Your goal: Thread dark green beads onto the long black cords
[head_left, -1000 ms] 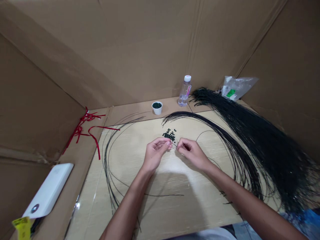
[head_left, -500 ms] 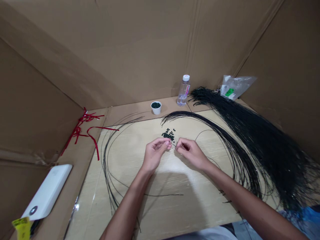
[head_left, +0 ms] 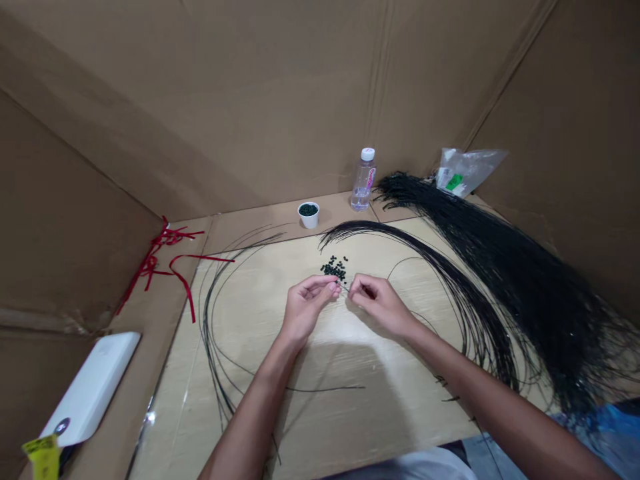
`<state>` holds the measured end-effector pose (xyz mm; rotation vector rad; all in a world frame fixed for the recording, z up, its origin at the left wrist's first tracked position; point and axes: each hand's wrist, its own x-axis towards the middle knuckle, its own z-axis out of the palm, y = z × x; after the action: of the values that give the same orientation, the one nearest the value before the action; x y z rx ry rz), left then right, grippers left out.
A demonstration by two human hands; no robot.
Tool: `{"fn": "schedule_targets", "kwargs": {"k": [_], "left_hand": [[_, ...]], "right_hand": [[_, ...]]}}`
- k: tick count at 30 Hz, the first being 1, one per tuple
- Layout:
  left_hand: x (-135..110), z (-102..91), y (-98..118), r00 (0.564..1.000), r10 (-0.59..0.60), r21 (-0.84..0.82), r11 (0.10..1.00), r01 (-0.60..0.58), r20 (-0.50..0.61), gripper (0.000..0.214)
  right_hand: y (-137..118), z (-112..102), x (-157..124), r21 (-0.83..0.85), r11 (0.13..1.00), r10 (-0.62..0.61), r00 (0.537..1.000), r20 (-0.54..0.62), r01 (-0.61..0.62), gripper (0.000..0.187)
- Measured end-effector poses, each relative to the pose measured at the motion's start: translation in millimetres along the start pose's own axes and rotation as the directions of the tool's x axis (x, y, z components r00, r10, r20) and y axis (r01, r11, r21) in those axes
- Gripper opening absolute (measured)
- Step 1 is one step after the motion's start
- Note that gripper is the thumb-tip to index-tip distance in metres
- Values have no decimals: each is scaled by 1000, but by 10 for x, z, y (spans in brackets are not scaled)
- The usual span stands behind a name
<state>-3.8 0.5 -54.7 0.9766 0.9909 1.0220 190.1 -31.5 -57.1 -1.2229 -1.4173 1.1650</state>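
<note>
My left hand [head_left: 306,304] and my right hand [head_left: 377,303] meet over the pale board [head_left: 350,400], fingertips almost touching. Both are pinched closed. A thin black strand [head_left: 400,267] runs up and right from my right fingers in a loop. What my left fingers pinch is too small to name; it may be a bead. A small heap of dark beads [head_left: 335,268] lies just beyond my fingertips. A curved bundle of black strands [head_left: 425,260] arcs to the right of my hands.
A white cup of dark beads [head_left: 309,214] and a water bottle [head_left: 363,179] stand at the back. A big pile of black strands [head_left: 525,280] fills the right side, with a plastic bag [head_left: 463,171] behind. Loose strands [head_left: 210,333] curve left; red ribbons [head_left: 170,260] and a white device [head_left: 90,390] lie further left.
The view has drifted slightly, so everything sits a little left. My hands hold the same pinched pose near the beads, with only tiny finger shifts.
</note>
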Motion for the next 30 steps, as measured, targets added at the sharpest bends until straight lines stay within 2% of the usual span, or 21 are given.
{"fn": "schedule_targets", "kwargs": {"k": [30], "left_hand": [[-1, 15, -25, 999, 40, 56, 998, -40, 5, 40]], "right_hand": [[2, -7, -2, -20, 1000, 13, 1000, 6, -13, 14]]}}
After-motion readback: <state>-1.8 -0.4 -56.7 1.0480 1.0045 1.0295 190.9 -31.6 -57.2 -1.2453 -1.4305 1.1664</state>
